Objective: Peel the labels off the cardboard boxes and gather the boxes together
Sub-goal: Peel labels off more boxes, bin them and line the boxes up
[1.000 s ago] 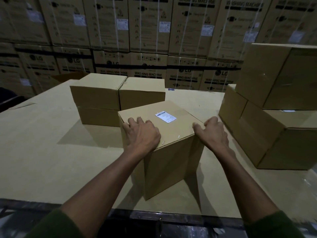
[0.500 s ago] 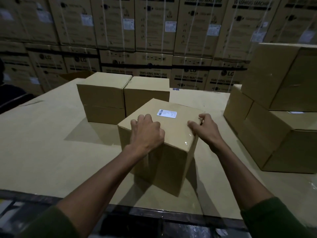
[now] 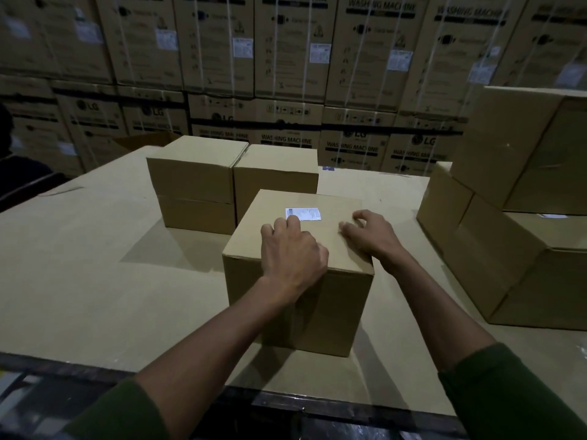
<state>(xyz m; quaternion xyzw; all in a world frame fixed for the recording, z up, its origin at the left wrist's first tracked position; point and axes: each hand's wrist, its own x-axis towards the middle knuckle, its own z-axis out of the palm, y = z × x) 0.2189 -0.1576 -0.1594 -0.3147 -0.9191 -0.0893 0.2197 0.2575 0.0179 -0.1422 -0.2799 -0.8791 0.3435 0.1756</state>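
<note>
While both hands rest on top of the labelled cardboard box (image 3: pixel 301 268), the risks can be read from its left side across to its right. Left of and behind this box, two plain boxes (image 3: pixel 232 182) stand side by side on the cardboard-covered worktop (image 3: pixel 95 281), with the right one just behind the labelled box; a hard shove forward could knock into them and skew the group.

On the box's top, the left hand (image 3: pixel 290 252) lies flat with its grip spread and clamped on nothing, fingertips touching the near-left corner of the white label (image 3: pixel 303 214). The label still lies flat and whole. If a nail lifts only the paper skin, I judge the label may tear in strips or pull up the cardboard face beneath it.

Right of the label, the right hand (image 3: pixel 368 235) has its fingers curled loosely on the top, holding nothing. If neither hand presses down, peeling could slide the light box toward the worktop's near edge.

Well to the right, larger stacked boxes (image 3: pixel 508 223) sit clear of it.
</note>
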